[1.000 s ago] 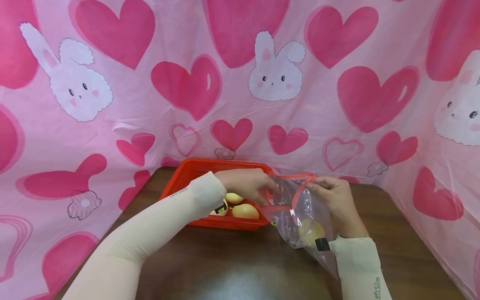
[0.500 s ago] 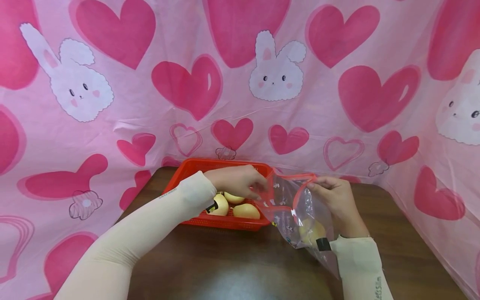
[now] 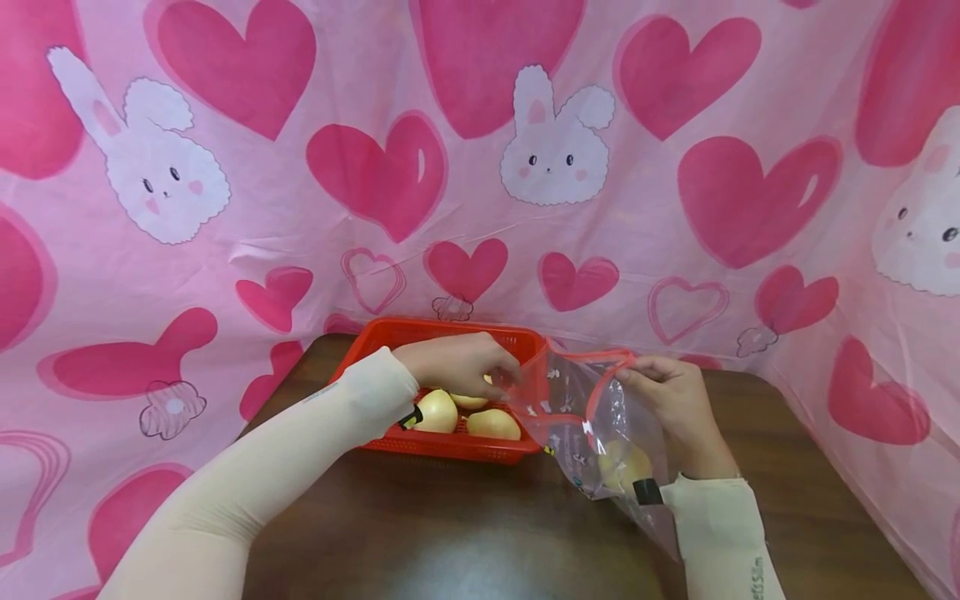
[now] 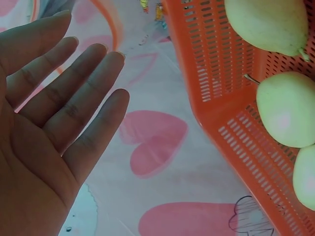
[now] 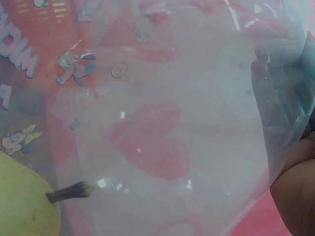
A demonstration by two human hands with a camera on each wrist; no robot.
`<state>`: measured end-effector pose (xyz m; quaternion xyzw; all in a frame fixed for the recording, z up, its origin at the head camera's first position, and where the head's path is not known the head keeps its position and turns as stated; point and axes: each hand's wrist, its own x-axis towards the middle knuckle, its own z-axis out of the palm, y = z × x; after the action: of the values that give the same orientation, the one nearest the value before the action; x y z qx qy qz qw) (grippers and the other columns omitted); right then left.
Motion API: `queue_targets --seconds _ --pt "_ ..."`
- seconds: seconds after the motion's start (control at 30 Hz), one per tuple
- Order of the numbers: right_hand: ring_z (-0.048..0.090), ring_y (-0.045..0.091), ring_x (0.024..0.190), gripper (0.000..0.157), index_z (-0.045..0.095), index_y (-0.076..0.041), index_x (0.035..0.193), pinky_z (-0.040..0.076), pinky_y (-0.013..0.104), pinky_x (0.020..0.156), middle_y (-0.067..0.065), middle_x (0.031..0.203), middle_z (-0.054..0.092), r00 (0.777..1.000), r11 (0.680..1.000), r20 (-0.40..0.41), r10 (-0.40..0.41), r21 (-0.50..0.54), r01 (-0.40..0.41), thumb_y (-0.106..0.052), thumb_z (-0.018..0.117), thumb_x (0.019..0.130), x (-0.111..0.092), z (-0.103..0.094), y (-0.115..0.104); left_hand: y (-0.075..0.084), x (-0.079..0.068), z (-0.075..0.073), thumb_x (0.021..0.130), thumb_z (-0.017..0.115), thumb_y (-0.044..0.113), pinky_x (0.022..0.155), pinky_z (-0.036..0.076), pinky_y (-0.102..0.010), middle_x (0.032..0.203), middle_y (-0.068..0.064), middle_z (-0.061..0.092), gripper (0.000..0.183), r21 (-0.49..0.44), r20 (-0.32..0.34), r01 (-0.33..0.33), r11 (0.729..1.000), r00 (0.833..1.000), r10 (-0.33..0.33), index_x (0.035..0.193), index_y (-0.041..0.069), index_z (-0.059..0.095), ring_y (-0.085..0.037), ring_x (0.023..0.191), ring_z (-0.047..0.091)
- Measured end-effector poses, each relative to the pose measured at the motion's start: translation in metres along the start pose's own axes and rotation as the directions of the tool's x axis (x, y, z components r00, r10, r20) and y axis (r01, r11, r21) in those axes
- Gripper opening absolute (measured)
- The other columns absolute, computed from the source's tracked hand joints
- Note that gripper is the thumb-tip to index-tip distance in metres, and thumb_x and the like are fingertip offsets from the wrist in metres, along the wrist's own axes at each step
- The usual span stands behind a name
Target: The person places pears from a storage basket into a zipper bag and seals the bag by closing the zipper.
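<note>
My right hand [image 3: 675, 404] pinches the red-edged mouth of a clear plastic zip bag [image 3: 566, 446] at its right side, and the mouth gapes toward the left. Inside the bag lies one yellow-green pear [image 3: 618, 467], its dark stem plain in the right wrist view. Over the red basket [image 3: 457, 447] hovers my left hand [image 3: 457, 362], just left of the bag's mouth. In the left wrist view that hand [image 4: 59, 108] holds nothing, its fingers extended and slightly bent. Several pears lie in the basket, including one pear [image 3: 493, 424] near its front right corner.
The basket stands at the back of a brown wooden table [image 3: 420, 525], close to a pink cloth backdrop [image 3: 480, 217] printed with hearts and rabbits. The bag's left edge overlaps the basket's right end in the head view.
My left hand has drawn back leftward from the bag's mouth to over the basket, uncovering more of the pears. The right hand and the bag have stayed nearly still.
</note>
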<state>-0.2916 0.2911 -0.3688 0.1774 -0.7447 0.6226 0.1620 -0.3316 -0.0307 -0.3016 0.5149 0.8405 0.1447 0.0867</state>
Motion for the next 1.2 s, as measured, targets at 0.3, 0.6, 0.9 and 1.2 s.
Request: queue_targets --seconds 0.3,0.6,0.9,1.2 --pt "0.067 0.012 0.080 0.017 0.072 0.007 0.098 0.054 0.024 0.076 -0.001 0.086 0.074 1.000 0.999 -0.010 0.002 0.036 -0.002 0.000 0.075 0.083 0.001 0.001 -0.001 -0.009 -0.010 0.004 0.087 0.073 0.024 0.070 0.053 -0.020 0.098 0.013 0.068 0.025 -0.019 0.029 0.053 0.998 0.998 -0.052 0.112 0.023 0.071 -0.001 0.084 0.061" --pt "0.065 0.012 0.081 0.016 0.072 0.007 0.095 0.054 0.024 0.073 -0.002 0.084 0.074 1.000 1.000 -0.019 0.003 -0.004 -0.003 -0.001 0.076 0.082 0.003 0.001 -0.002 -0.014 -0.014 0.013 0.087 0.074 0.025 0.064 0.054 -0.022 0.092 0.015 0.068 0.023 -0.103 0.074 0.151 0.983 0.987 -0.144 0.110 0.025 0.072 -0.010 0.082 0.065" --pt "0.063 0.013 0.083 0.020 0.073 0.004 0.098 0.054 0.025 0.074 0.001 0.087 0.073 0.998 0.998 -0.011 0.062 -0.013 -0.062 -0.011 0.076 0.085 -0.004 -0.001 -0.001 -0.021 -0.010 0.029 0.085 0.077 0.024 0.070 0.053 -0.022 0.100 0.010 0.070 0.030 -0.042 0.126 0.184 0.982 0.976 -0.178 0.114 0.023 0.073 -0.008 0.090 0.061" --pt "0.066 0.011 0.088 0.020 0.073 0.004 0.100 0.054 0.024 0.077 -0.002 0.089 0.074 0.999 0.999 -0.004 0.040 0.007 -0.040 -0.008 0.076 0.085 -0.006 -0.002 -0.001 -0.032 -0.001 0.042 0.084 0.078 0.023 0.078 0.053 -0.026 0.104 0.011 0.069 0.038 -0.054 0.149 0.184 0.982 0.973 -0.174 0.121 0.028 0.070 -0.011 0.093 0.063"
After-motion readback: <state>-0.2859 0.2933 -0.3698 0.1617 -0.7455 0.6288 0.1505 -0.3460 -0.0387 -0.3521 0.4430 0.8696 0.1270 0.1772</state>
